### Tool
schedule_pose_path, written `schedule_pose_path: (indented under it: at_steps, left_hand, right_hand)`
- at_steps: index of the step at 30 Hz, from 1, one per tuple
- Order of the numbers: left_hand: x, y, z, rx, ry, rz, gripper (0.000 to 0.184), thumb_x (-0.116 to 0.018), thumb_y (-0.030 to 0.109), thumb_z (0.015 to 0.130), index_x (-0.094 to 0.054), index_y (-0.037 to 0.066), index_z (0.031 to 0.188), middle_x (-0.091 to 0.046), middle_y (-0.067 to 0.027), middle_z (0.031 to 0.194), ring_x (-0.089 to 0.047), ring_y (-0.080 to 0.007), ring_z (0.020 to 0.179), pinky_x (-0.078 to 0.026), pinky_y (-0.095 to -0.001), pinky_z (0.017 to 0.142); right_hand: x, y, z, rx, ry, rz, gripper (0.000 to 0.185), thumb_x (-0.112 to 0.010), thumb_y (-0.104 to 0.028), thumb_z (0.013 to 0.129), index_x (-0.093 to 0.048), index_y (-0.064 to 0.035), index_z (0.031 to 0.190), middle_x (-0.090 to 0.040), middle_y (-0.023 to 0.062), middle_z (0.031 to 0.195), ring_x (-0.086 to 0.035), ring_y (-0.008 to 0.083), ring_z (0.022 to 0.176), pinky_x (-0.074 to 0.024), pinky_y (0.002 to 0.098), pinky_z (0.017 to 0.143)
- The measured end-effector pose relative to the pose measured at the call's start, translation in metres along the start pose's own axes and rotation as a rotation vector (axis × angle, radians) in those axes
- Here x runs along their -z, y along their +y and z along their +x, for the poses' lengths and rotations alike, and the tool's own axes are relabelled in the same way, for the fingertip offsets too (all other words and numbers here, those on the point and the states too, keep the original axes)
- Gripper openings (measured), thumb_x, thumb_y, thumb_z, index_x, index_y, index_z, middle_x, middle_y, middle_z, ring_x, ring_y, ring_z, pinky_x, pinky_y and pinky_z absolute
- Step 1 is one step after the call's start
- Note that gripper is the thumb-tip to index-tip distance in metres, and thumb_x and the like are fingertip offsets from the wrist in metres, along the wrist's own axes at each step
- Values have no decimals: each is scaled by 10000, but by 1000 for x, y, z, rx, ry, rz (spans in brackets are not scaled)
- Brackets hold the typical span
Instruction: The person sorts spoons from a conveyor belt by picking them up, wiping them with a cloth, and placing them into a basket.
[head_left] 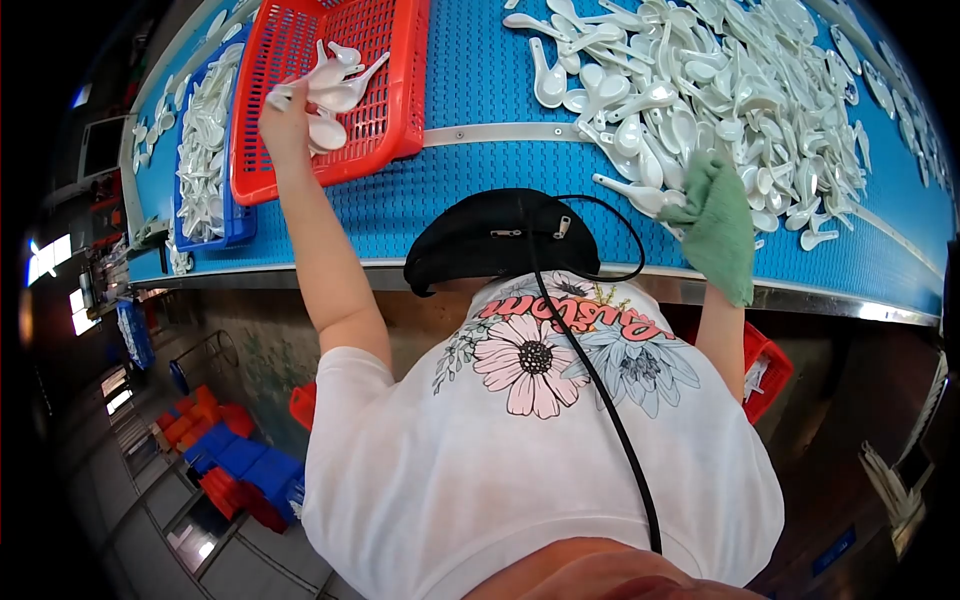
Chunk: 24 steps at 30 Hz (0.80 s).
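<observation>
My left hand (284, 118) is inside the red plastic basket (408, 100), with its fingers closed around a white spoon (318, 76); blur hides part of the grip. Several more white soup spoons (345, 95) lie beside it on the basket floor. A green cloth (722, 225) covers my right hand, which grips it from inside, so the fingers are hidden. The cloth touches a white spoon (638, 193) at the near edge of a large heap of white spoons (690, 90) on the blue belt (500, 165).
A blue basket (240, 225) full of white spoons stands left of the red one. A metal strip (500, 133) crosses the belt. A black pouch (500, 240) with a cable rests against the belt's front edge. Another red basket (768, 375) sits below at right.
</observation>
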<state>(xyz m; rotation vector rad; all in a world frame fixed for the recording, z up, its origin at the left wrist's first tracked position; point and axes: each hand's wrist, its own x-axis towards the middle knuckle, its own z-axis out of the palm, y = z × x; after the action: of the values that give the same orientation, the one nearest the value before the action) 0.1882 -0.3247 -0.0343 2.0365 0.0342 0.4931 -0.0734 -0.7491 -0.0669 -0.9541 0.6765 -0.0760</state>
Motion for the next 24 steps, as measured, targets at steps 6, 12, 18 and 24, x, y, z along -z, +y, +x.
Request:
schedule_pose_path:
  at_steps: [6, 12, 18, 24]
  left_hand:
    - [-90, 53, -65, -436, 89, 201, 568, -685, 318, 688, -449, 21, 1111, -523, -172, 995, -524, -299, 904, -417, -402, 824]
    - [-243, 36, -112, -68, -646, 364, 1214, -771, 495, 491, -88, -112, 1291, -386, -293, 1213, -412, -365, 1131, -357, -356, 940]
    - [-267, -14, -107, 160, -776, 339, 891, -770, 401, 527, -366, -21, 1200, -524, -213, 1077, -534, -301, 965, -440, -325, 809]
    - [-225, -40, -130, 263, -913, 96, 319, -683, 277, 676, -601, 10, 830, -611, -99, 725, -581, -174, 617, -468, -309, 559]
  right_hand:
    - [3, 11, -9, 74, 66, 14, 242, -412, -285, 894, -492, -60, 934, -458, 17, 689, -383, 114, 516, -346, 244, 420]
    - [-27, 23, -1, 220, -95, -190, 239, -389, -280, 903, -482, -59, 900, -441, 15, 675, -382, 111, 526, -346, 247, 429]
    - [-29, 25, -3, 176, -83, -205, 248, -383, -291, 906, -475, -63, 877, -421, 12, 658, -370, 109, 523, -343, 248, 432]
    - [-27, 25, -6, 78, -49, -190, 259, -377, -303, 909, -467, -66, 855, -400, 8, 640, -357, 107, 521, -340, 250, 435]
